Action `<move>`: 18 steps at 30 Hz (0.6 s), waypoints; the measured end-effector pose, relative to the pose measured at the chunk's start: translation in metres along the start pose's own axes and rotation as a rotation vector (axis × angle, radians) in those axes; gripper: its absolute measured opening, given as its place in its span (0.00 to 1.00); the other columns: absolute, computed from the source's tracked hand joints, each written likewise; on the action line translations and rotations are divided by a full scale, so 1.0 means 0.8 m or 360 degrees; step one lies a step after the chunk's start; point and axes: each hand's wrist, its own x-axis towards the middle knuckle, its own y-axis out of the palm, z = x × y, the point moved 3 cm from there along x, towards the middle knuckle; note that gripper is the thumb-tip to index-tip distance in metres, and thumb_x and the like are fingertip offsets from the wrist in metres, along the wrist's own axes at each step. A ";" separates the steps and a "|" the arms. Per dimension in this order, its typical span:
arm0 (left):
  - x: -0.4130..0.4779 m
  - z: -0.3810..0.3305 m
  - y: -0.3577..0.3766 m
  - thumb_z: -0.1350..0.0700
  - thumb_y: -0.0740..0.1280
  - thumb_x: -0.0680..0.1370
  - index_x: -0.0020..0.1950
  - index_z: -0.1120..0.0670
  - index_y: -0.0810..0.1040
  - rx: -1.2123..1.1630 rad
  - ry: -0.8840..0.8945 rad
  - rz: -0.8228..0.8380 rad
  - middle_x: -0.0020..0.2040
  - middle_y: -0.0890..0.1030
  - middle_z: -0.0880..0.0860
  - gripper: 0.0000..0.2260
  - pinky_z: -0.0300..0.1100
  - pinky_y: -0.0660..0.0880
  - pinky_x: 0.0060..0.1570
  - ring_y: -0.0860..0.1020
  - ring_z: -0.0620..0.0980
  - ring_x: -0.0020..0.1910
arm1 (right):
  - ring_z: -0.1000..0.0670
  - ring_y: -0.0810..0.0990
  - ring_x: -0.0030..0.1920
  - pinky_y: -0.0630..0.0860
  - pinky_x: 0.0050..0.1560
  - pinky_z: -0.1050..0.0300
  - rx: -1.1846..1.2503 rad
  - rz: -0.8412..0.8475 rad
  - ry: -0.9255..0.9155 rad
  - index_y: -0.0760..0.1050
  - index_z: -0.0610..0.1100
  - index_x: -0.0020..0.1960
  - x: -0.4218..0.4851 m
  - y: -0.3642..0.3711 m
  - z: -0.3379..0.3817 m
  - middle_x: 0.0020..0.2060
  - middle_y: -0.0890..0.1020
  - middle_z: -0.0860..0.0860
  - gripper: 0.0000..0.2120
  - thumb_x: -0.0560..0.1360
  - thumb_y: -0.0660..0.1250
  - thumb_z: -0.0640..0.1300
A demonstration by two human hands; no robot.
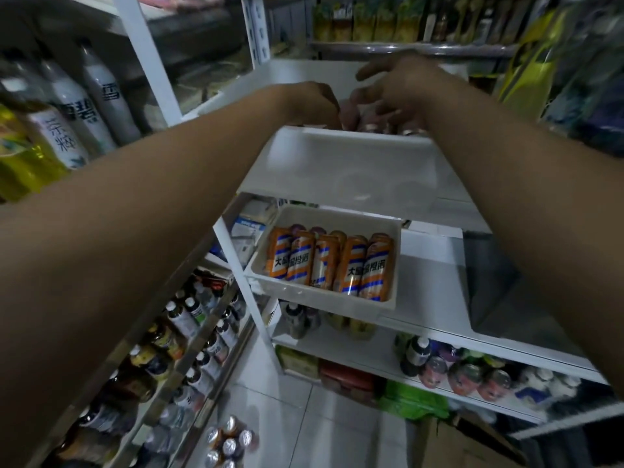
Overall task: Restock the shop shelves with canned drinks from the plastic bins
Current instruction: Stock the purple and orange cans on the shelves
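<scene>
Beneath the upper translucent white plastic bin (351,163), a lower white plastic bin (320,298) holds upright orange drink cans (337,265). The upper bin seems to jut off its shelf, so our weight could tip it. Inside it, pale-topped cans (371,127) sit under our left hand (314,103) and right hand (401,86). The fingers are hidden, so we cannot tell either grip.

Left hand (314,103) and right hand (401,86) above upper bin (347,163); orange cans (351,268) in lower bin (320,298)
</scene>
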 end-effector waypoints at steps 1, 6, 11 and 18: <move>-0.001 0.000 0.002 0.48 0.70 0.78 0.73 0.54 0.71 0.0009 -0.0013 0.0026 0.66 0.74 0.52 0.26 0.53 0.72 0.68 0.74 0.54 0.62 | 0.46 0.81 0.55 0.81 0.51 0.50 -0.0001 -0.0003 -0.0017 0.78 0.52 0.65 0.001 -0.001 0.000 0.56 0.82 0.46 0.19 0.74 0.75 0.46; -0.005 -0.011 0.001 0.43 0.64 0.82 0.76 0.54 0.64 0.0242 -0.0060 0.0163 0.71 0.70 0.56 0.26 0.59 0.67 0.71 0.70 0.59 0.70 | 0.47 0.79 0.56 0.80 0.56 0.50 0.0084 -0.0007 -0.0011 0.78 0.50 0.66 0.004 -0.005 0.002 0.59 0.80 0.46 0.21 0.74 0.76 0.46; -0.012 0.000 -0.011 0.43 0.68 0.79 0.61 0.51 0.77 0.0038 -0.0118 0.0096 0.62 0.80 0.54 0.16 0.52 0.75 0.65 0.79 0.52 0.57 | 0.45 0.81 0.56 0.81 0.53 0.51 0.0127 -0.0052 -0.0013 0.80 0.50 0.64 0.009 -0.004 0.007 0.58 0.82 0.45 0.20 0.73 0.77 0.45; -0.030 0.010 -0.046 0.48 0.76 0.74 0.66 0.56 0.78 -0.0845 -0.0135 -0.0222 0.58 0.81 0.56 0.24 0.48 0.83 0.51 0.83 0.56 0.50 | 0.48 0.78 0.58 0.77 0.49 0.55 0.0355 -0.0025 -0.0025 0.78 0.51 0.64 0.007 -0.010 0.013 0.60 0.80 0.49 0.17 0.76 0.73 0.44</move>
